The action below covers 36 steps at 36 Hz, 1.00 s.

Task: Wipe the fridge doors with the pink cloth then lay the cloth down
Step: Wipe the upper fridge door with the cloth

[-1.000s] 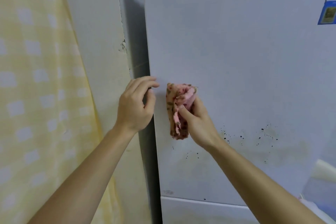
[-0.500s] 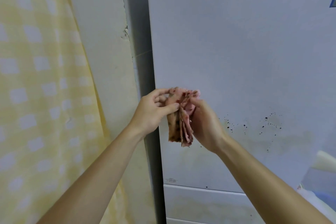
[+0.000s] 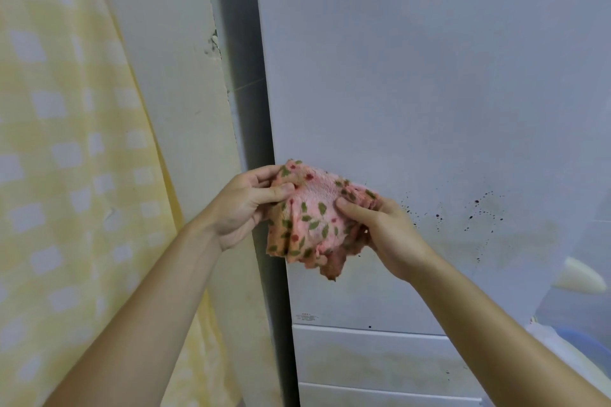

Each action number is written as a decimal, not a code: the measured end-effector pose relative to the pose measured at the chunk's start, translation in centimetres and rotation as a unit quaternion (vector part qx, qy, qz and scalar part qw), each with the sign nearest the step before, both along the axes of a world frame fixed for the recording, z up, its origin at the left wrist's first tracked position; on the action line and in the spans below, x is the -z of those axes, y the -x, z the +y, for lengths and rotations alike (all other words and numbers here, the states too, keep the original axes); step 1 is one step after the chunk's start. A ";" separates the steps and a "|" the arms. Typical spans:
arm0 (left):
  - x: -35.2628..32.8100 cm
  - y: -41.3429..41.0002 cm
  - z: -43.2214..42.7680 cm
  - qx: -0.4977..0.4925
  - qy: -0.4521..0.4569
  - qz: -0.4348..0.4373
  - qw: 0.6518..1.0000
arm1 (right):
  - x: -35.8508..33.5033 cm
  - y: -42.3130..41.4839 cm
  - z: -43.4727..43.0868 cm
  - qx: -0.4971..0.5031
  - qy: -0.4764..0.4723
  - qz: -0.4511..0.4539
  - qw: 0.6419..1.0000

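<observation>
Pink cloth (image 3: 309,218) w/ green leaf shapes and red dots is held up in front of the fridge door (image 3: 413,76), not touching it. A sec ago only the right hand (image 3: 386,235) had it, squished in a ball against the door, while the left hand (image 3: 246,205) sat at the door's edge. Now both hands hold it. Left hand is pinched tight on the top left corner, thumb on front. Right hand is clamped on the right side, thumb pressed on the cloth, w/ more cloth bunched under the palm. The cloth is spread wider btwn them, so I think it's being opened to find a clean side. That means wiping has stopped for a bit. Dark spots (image 3: 479,211) are on the door to the right, so there's prob more wiping to do before the cloth gets laid down.
</observation>
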<state>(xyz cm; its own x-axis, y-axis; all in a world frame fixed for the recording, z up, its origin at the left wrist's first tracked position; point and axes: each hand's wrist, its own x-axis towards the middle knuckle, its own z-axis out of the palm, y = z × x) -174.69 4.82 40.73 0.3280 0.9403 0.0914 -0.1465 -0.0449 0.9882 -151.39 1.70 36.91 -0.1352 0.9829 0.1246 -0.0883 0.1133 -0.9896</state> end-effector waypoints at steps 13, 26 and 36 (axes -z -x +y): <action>-0.4 -0.8 -1.0 0.023 0.010 0.069 0.997 | -0.9 0.3 -0.3 0.125 -0.025 -0.028 0.991; 0.1 -1.4 -0.8 -0.037 -0.005 0.045 0.998 | -1.3 0.4 -1.9 0.080 0.000 0.050 0.996; -0.3 -4.6 -3.1 0.087 -0.013 0.120 0.989 | -2.0 2.0 -3.8 0.079 -0.098 0.020 0.992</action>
<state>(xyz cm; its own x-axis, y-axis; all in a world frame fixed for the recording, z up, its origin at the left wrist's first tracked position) -170.13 1.68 41.04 0.4994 0.8662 0.0144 0.0843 -0.0651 0.9943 -153.39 -2.09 38.92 0.0269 0.9479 0.3174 -0.0930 0.3185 -0.9433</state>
